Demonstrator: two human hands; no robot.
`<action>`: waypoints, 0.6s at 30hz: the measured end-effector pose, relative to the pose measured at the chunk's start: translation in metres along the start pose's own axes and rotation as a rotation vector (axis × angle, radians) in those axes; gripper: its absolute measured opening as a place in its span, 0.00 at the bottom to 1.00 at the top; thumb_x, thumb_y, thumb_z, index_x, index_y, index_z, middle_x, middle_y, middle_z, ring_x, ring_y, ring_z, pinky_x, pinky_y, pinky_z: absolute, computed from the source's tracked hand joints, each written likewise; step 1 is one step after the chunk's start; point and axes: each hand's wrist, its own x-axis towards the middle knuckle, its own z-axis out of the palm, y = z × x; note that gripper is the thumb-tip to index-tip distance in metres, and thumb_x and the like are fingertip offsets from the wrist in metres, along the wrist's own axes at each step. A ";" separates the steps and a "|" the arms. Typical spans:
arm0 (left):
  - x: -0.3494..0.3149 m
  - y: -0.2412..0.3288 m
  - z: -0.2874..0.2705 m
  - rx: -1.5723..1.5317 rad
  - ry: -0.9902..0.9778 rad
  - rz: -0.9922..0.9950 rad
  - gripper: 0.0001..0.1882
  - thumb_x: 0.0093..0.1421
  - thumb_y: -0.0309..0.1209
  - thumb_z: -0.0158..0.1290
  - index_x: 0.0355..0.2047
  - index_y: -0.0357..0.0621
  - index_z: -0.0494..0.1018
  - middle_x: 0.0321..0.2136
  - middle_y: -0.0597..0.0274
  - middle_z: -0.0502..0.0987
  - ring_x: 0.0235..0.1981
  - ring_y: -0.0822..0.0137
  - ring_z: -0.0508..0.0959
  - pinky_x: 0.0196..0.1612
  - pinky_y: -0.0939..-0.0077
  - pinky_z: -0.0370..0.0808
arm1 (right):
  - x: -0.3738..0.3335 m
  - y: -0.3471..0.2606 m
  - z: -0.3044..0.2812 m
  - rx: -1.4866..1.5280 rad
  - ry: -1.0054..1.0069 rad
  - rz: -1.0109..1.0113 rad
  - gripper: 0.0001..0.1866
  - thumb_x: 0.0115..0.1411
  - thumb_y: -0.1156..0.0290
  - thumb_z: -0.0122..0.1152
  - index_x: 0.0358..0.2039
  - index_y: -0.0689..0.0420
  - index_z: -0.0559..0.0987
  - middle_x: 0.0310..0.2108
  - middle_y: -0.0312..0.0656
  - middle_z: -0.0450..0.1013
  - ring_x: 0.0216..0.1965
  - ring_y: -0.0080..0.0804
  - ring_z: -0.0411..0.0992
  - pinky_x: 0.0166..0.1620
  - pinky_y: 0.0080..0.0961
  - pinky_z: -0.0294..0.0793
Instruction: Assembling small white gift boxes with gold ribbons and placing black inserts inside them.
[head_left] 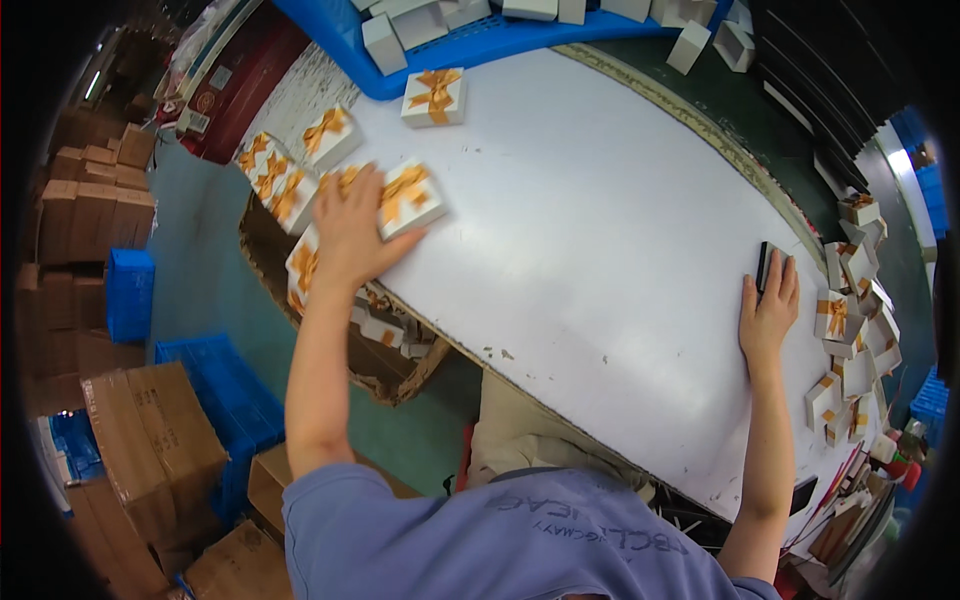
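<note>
My left hand (350, 225) lies spread flat, fingers wide, across white gift boxes with gold bows (410, 198) at the left edge of the white counter (600, 200). My right hand (768, 310) rests open, palm down, near the right edge, fingertips touching a small black object (765, 265). More bowed boxes (850, 320) are piled just beside it.

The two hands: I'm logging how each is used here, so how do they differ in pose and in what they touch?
The left hand is spread on white gift boxes with gold ribbon bows at the table's left edge; the right hand lies flat on the bare white table, fingertips at a small black object. The left arm stretches farther forward than the right. Both are palm-down.
</note>
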 end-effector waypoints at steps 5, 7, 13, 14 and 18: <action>0.002 -0.002 -0.050 0.333 -0.462 -0.341 0.50 0.37 0.49 0.66 0.57 0.40 0.57 0.56 0.49 0.61 0.59 0.38 0.55 0.58 0.48 0.49 | 0.002 0.002 -0.008 -0.037 0.021 0.024 0.29 0.57 0.64 0.53 0.58 0.54 0.62 0.59 0.53 0.55 0.58 0.54 0.54 0.58 0.45 0.52; 0.022 0.010 -0.056 0.247 -0.275 -0.201 0.49 0.38 0.46 0.66 0.57 0.41 0.57 0.57 0.50 0.61 0.59 0.38 0.54 0.58 0.47 0.50 | 0.005 -0.007 -0.015 -0.006 -0.054 0.046 0.29 0.56 0.66 0.53 0.58 0.54 0.62 0.60 0.53 0.54 0.59 0.53 0.53 0.59 0.45 0.50; 0.122 0.034 0.022 -0.074 0.235 0.190 0.31 0.54 0.41 0.54 0.57 0.49 0.60 0.57 0.52 0.61 0.59 0.40 0.56 0.59 0.51 0.53 | 0.002 -0.021 -0.014 0.070 -0.054 0.068 0.29 0.54 0.66 0.55 0.58 0.54 0.63 0.60 0.53 0.54 0.59 0.50 0.52 0.59 0.44 0.48; 0.119 0.017 0.036 -0.106 0.195 0.158 0.28 0.55 0.39 0.52 0.56 0.50 0.61 0.57 0.52 0.61 0.58 0.40 0.56 0.59 0.53 0.54 | 0.002 -0.020 -0.015 0.079 -0.065 0.057 0.29 0.54 0.66 0.55 0.58 0.54 0.63 0.60 0.53 0.54 0.59 0.50 0.52 0.59 0.44 0.48; 0.076 -0.004 0.021 -0.080 0.089 0.144 0.26 0.53 0.30 0.48 0.55 0.46 0.63 0.56 0.51 0.63 0.56 0.43 0.61 0.58 0.54 0.58 | 0.001 -0.008 -0.022 0.045 -0.073 0.086 0.30 0.52 0.68 0.55 0.57 0.56 0.64 0.60 0.53 0.54 0.59 0.51 0.52 0.59 0.45 0.48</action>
